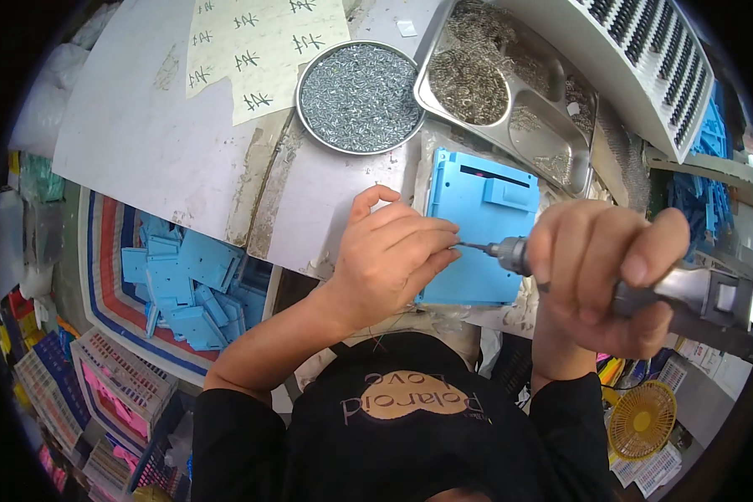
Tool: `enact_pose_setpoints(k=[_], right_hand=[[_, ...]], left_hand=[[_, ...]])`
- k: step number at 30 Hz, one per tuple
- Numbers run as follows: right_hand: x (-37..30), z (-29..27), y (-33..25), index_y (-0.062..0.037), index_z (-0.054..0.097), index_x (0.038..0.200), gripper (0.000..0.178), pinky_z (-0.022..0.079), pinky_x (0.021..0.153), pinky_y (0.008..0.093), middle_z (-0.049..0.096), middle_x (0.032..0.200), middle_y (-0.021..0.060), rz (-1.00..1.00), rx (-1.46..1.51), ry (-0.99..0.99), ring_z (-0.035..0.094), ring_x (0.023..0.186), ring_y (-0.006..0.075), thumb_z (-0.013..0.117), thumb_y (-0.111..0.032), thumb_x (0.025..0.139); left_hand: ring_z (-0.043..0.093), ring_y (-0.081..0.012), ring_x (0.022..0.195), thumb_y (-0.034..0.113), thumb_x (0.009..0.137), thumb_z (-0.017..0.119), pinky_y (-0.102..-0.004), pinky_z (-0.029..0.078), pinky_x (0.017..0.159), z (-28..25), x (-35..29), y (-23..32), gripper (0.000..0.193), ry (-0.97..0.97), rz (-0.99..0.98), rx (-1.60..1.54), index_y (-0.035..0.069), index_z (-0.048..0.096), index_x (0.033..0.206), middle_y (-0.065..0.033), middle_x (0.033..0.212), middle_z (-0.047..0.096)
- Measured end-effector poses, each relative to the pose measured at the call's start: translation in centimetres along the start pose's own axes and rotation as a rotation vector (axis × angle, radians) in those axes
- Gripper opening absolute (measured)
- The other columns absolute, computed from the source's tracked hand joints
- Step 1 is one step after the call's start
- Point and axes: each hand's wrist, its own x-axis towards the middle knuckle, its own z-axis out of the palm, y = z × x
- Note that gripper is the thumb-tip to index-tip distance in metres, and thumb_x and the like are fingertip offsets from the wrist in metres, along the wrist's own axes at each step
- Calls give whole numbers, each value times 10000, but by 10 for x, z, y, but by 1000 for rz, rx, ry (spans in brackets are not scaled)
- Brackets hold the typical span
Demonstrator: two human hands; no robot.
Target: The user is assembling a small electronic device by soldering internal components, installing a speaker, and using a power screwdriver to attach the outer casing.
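Observation:
A light-blue plastic housing (482,278) with a slot and a raised block lies flat on the worktable in front of me. My right hand (594,268) is wrapped round a grey electric screwdriver (686,294), held above the housing's right side. Its thin bit points left, toward the fingertips of my left hand (391,258). Over the housing's left edge, those left fingers are pinched together at the bit's tip. Whatever they hold there, if anything, is too small or hidden to name.
Behind the housing stand a round metal dish (360,99) full of small screws and a steel compartment tray (502,130) with springs and small metal parts. A white rack (644,58) of black pieces is at far right. Blue parts (184,284) fill a striped bag at left.

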Motion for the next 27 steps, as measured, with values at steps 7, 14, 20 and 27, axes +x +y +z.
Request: enact_pose_setpoints(k=[7,14,20,27], right_hand=[[-12,6,-4,-145,507,1108,278,443,593,276,528,640,-63,34,61,7,487,509,77,599,-396,1032],[-20,13,-5,-132,506,1108,295,454,608,310,517,632,-51,65,61,20,485,510,95,603,-400,1030],[-28,34,10,-111,499,1063,323,471,631,335,486,597,-31,164,-51,158,476,518,121,669,-378,996],[-34,37,21,-95,490,998,314,475,654,358,511,631,9,222,-301,80,492,545,137,724,-302,969]], left_hand=[[672,-180,793,96,800,821,-416,412,970,-4,-1,10,182,-20,34,25,74,739,961,-31,988,771],[679,-220,863,164,769,845,-451,418,985,-15,-1,7,229,-149,143,131,87,737,956,-51,975,747],[595,-252,1085,263,798,813,-486,371,1003,-66,60,-76,213,-21,-14,865,127,757,952,-20,1039,698],[610,-240,998,280,851,764,-512,381,972,-57,66,-92,165,-53,-46,795,118,785,821,-20,896,702]])
